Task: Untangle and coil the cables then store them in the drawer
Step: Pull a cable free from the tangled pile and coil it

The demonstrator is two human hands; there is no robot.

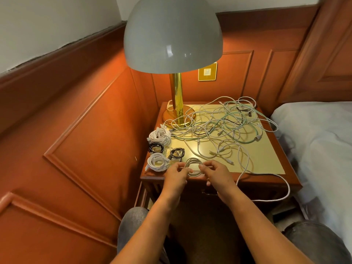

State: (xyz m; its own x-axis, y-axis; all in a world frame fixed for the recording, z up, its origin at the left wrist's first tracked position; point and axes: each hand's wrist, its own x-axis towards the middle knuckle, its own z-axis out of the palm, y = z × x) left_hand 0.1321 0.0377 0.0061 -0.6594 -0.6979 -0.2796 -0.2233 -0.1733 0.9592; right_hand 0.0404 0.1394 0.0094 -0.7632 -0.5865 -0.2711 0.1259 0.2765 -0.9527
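Observation:
A small coil of white cable lies at the front edge of the nightstand. My left hand pinches its left side and my right hand pinches its right side. A big tangle of white, mint-green and black cables covers the back and middle of the top. One loose white cable hangs over the front right edge. Several finished coils sit along the left edge: two white ones and two black ones. The drawer front below my hands looks closed and is mostly hidden.
A brass lamp with a grey dome shade stands at the back left of the nightstand. A bed with white sheets is close on the right. Wood-panelled walls enclose the left and back. My knees are below.

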